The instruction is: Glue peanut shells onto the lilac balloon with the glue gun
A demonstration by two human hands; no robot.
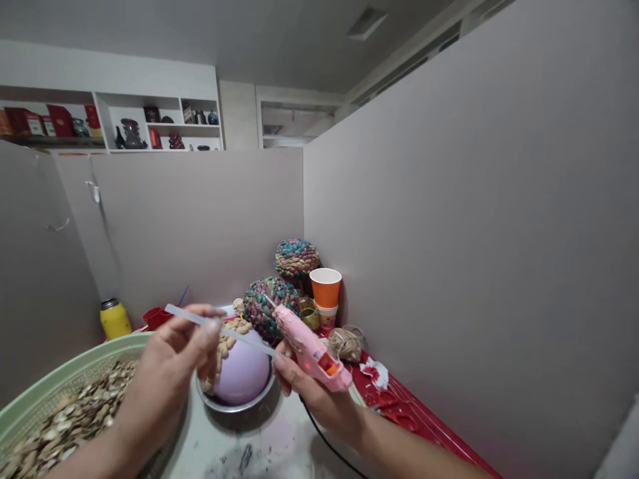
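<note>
My left hand (172, 352) pinches a translucent glue stick (247, 342) between thumb and fingers. The stick slants down to the right, and its far end meets the fingertips of my right hand (319, 399). That hand is closed around a pink hot glue gun (304, 342), its nozzle pointing up and left and a small red light showing on its side. Behind the hands, a lilac ball (243, 374) sits in a round metal bowl (239, 409). Peanut shells (225, 347) cover the ball's upper left part; my left hand hides some of them.
At left stands a green basket (94, 349) of shell pieces (74, 416). Two colourful shell-covered balls (296, 257), paper cups (326, 289), a twine ball (345, 344) and red scissors (399, 418) lie toward the right. A yellow bottle (114, 320) stands back left. Grey partitions (200, 219) enclose the table.
</note>
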